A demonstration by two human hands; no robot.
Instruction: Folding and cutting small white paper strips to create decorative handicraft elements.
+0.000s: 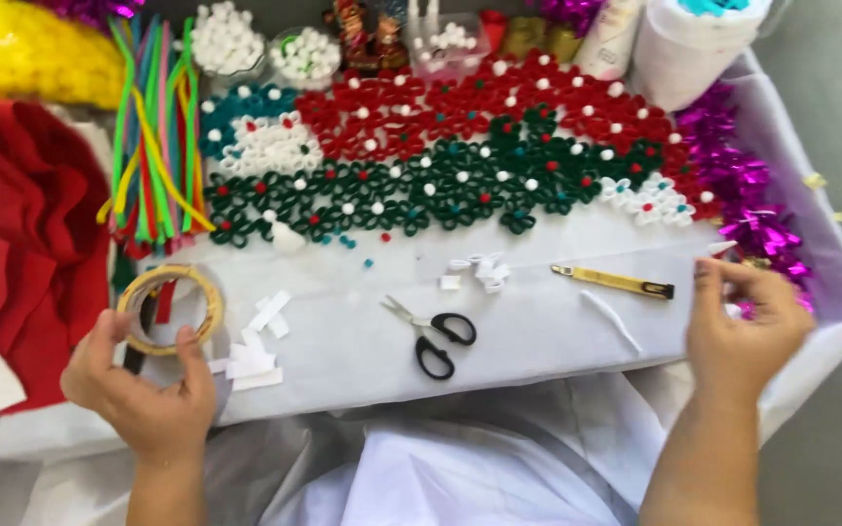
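My left hand [143,394] grips a roll of clear adhesive tape [170,308] at the lower left, thumb and fingers on its rim. My right hand [745,317] is at the right edge of the white board [538,321], fingers curled and pinching what looks like a small white strip; it is too small to be sure. Black-handled scissors [433,336] lie shut between the hands. A yellow box cutter [614,281] lies left of my right hand. Cut white paper strips [255,353] lie beside the tape roll.
Rows of red, green and white looped flowers [460,161] cover the board's far half. Coloured pipe cleaners [153,146], red felt [26,224], tubs of white pom-poms [226,39], purple tinsel [743,195] and a white roll [694,44] ring the board.
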